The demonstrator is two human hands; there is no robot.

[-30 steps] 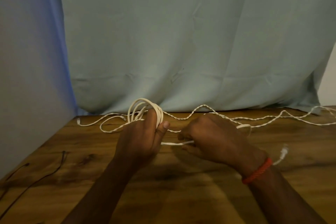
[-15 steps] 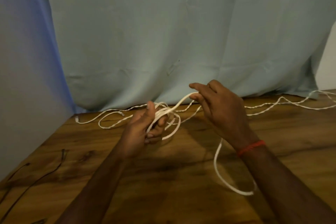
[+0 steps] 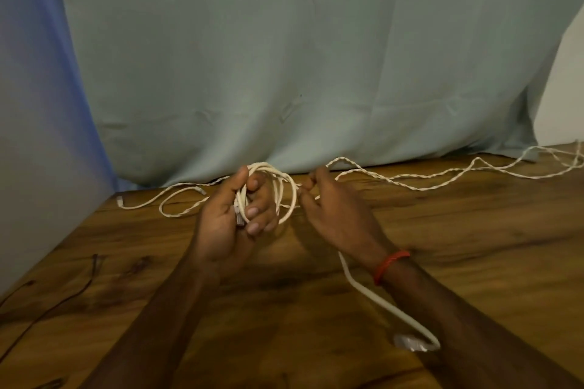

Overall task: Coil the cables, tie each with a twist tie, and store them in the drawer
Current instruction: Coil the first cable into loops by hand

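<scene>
Head: twisted cord [image 3: 341, 158] behind wht coil [image 3: 295, 199]

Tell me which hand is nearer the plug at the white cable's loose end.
Right. The right hand pinches the cable beyond the plug; the left hand grips the coil, farther left.

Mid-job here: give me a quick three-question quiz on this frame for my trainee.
1. True or false: the left hand holds loops of the white cable.
2. Which wrist wears the red band? A) left B) right
3. Fill in: the thin black wire lies on the table's ___ side.
Key: 1 true; 2 B; 3 left.
</scene>
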